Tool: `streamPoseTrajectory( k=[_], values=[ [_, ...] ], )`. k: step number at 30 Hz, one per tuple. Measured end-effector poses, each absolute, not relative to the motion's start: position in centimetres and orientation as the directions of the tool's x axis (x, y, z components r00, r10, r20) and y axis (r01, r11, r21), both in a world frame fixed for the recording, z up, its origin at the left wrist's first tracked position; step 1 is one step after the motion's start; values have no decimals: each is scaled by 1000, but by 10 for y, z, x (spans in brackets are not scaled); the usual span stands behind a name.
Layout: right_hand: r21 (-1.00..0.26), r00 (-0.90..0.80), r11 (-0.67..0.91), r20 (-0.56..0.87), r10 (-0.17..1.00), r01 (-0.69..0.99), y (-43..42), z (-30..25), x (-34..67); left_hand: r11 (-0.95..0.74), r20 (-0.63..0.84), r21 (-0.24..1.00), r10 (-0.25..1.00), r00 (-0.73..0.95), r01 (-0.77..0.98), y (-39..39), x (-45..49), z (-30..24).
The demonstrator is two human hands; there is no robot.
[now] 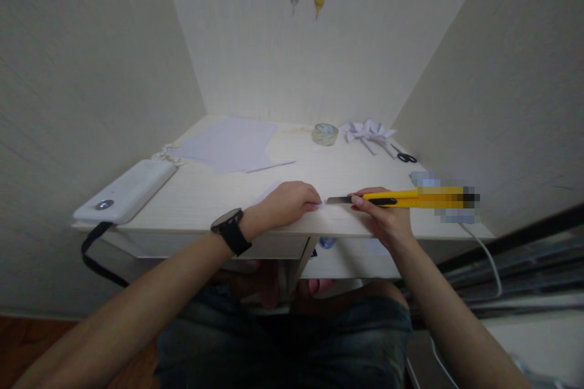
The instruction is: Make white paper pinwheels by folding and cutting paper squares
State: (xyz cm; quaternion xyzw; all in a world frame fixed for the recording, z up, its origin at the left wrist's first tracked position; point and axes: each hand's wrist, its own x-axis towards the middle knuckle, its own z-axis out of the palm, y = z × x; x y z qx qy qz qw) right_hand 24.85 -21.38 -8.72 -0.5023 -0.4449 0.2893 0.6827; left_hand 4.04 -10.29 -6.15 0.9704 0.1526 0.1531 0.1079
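My right hand (383,216) grips a yellow utility knife (401,199) with its blade out, pointing left over the near edge of the white desk (201,194). My left hand (287,202), a black watch on its wrist, is curled and presses down on a small piece of white paper (326,211) just left of the blade tip. The paper is mostly hidden under my fingers.
A white power bank (125,191) with a black strap lies at the desk's left edge. Loose white sheets (228,144) lie at the back left. A tape roll (325,134), folded paper shapes (369,132) and black scissors (404,156) sit at the back right. Walls close in on both sides.
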Motion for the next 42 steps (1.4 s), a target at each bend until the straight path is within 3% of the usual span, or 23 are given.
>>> streamPoseTrajectory(
  k=[8,14,21,31,42],
  values=[
    [-924,364,343,382,849,168,-222,-88,249,-863,205,430,380,902,266,-101,32,-59],
    [-914,367,335,400,840,230,-220,-92,249,-899,270,410,279,922,152,-104,33,-67],
    [-905,336,307,399,854,294,-222,-91,250,-895,335,426,293,896,134,-106,32,-74],
    [-928,373,299,365,853,223,-222,-89,247,-886,341,446,297,892,124,-106,32,-76],
    [-913,337,305,387,858,270,-223,-93,251,-883,333,452,299,894,126,-106,31,-75]
  ],
)
